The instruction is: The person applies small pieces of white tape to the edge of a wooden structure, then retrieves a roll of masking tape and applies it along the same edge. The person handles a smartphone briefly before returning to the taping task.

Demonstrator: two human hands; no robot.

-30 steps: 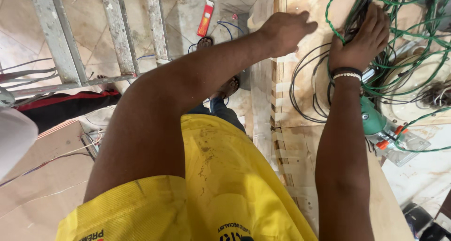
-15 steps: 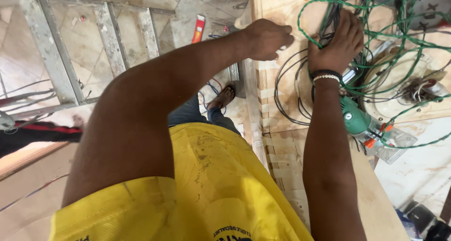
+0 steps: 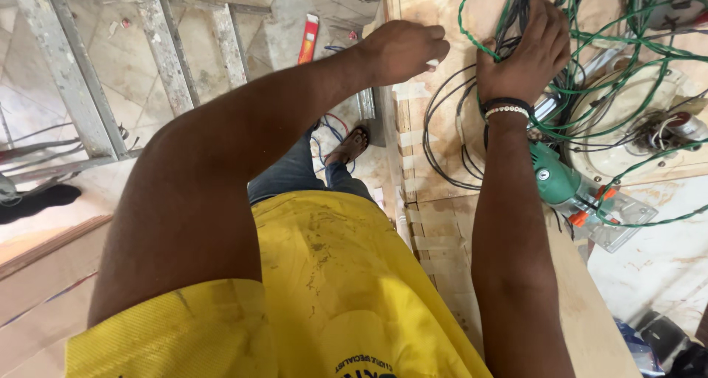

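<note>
1. The right hand is pressing down on a bundle of black cables near the top of the plywood desk — its fingers are curled closed over the strands, gripping them against the wood.
2. The bundle's long axis is running up and away from the person, toward the top edge of the view; below the wrist the same black cables are looping out into wide coils lying flat on the desk.
3. The left hand is resting at the desk's left edge, fingers folded in a loose fist; whether it is holding anything I cannot tell.
4. Twisted green wire is sprawling in loops over and beside the right hand.
5. A green power tool with orange parts is lying just right of the right forearm, its body angling down to the right.
6. A metal ladder is lying on the tiled floor to the left — well apart from both hands.
</note>
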